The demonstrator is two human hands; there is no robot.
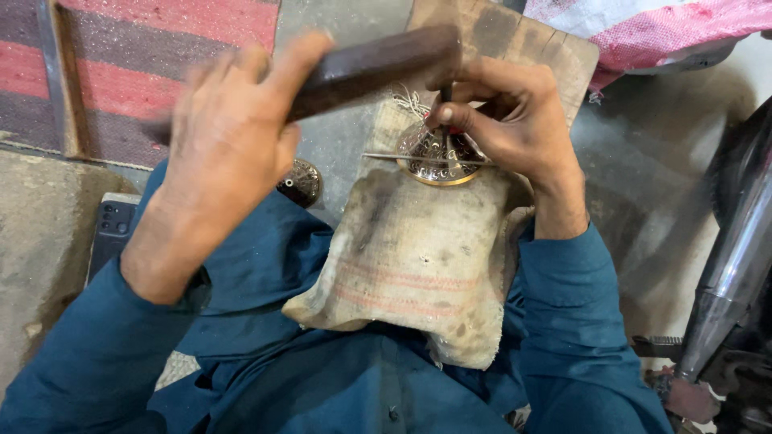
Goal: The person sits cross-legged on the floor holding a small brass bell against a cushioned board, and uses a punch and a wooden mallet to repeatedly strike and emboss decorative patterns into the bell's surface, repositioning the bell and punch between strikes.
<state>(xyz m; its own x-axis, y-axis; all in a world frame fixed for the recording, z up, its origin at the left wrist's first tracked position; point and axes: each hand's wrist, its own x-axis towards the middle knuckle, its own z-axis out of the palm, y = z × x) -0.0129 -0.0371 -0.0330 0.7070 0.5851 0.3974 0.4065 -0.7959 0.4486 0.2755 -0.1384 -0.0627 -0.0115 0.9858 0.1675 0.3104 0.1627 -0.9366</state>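
My left hand (229, 133) grips a dark wooden mallet (378, 64) raised level above the work, its far end over the chisel. My right hand (515, 116) pinches a thin metal chisel (445, 100) upright on a round engraved brass piece (438, 157). A thin metal rod (426, 158) lies across the piece. The piece rests on a dirty burlap sack (418, 265) draped over my lap, with a worn wooden block (515, 40) behind it.
A second small engraved metal piece (304, 181) lies on the floor beside my left knee. A dark phone (112, 229) lies at left. A red striped rug (161, 56) is at top left, a pink sack (683, 32) top right, a metal pipe (736, 257) at right.
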